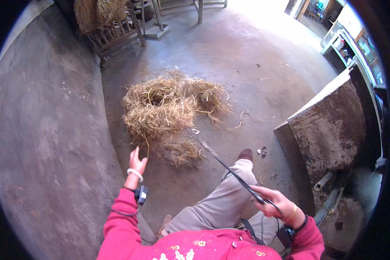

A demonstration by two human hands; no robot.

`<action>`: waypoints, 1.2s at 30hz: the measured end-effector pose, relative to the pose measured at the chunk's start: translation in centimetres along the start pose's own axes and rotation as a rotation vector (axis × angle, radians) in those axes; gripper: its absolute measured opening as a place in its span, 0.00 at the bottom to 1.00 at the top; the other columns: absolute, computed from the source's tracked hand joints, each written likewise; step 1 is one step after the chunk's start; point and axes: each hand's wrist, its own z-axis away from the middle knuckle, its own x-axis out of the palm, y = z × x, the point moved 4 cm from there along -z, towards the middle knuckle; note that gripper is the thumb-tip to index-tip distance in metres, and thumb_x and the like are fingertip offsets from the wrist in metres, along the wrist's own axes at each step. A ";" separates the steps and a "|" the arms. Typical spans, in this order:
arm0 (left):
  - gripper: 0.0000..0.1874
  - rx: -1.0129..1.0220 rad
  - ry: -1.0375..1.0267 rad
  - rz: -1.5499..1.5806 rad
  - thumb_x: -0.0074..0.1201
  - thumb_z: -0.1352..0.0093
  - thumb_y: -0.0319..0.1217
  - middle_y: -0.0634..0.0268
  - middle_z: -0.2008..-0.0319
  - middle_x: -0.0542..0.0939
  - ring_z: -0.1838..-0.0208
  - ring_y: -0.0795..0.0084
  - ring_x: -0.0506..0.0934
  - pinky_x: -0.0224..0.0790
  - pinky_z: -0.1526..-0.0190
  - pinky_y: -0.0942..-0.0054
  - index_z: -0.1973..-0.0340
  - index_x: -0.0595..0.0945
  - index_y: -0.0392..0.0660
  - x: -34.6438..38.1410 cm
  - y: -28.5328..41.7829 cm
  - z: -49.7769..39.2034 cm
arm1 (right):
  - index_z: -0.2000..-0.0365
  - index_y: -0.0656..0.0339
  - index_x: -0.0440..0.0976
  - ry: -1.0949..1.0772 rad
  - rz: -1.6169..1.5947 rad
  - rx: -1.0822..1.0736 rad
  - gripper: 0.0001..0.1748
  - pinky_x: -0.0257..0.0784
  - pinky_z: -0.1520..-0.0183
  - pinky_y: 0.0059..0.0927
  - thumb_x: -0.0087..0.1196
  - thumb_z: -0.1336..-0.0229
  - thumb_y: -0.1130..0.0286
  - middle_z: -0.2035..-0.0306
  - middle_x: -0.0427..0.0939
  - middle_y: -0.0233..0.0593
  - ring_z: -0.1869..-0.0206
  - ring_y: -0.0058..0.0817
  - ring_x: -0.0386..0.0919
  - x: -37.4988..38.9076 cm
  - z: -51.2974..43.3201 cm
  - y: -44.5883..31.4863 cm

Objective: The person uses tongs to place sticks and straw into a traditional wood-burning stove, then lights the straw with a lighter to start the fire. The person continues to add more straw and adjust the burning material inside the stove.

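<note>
My right hand [273, 201] is closed around the near end of a pair of long metal fire tongs [227, 167], whose far end points at the straw. A loose heap of dry straw [162, 107] lies on the concrete floor in front of me. My left hand [137, 162], with a white bangle on its wrist, is held out beside the near left edge of the heap. Its fingers are apart and hold nothing. One stalk stands up close by its fingertips; whether they touch cannot be told.
A sooty masonry stove [331, 123] stands on the right, with wood sticks [331, 198] at its smoky opening. A plastered wall [52, 130] runs along the left. Wooden racks [120, 35] stand at the back left. Small debris [263, 151] lies near my foot.
</note>
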 end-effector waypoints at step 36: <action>0.22 -0.139 -0.118 -0.062 0.59 0.44 0.38 0.52 0.58 0.77 0.53 0.55 0.76 0.69 0.50 0.63 0.54 0.79 0.45 1.0 -2.7 2.5 | 0.38 0.61 0.55 -0.051 -0.047 -0.051 0.39 0.54 0.84 0.19 0.55 0.51 0.72 0.83 0.62 0.24 0.85 0.14 0.58 4.0 -11.5 1.7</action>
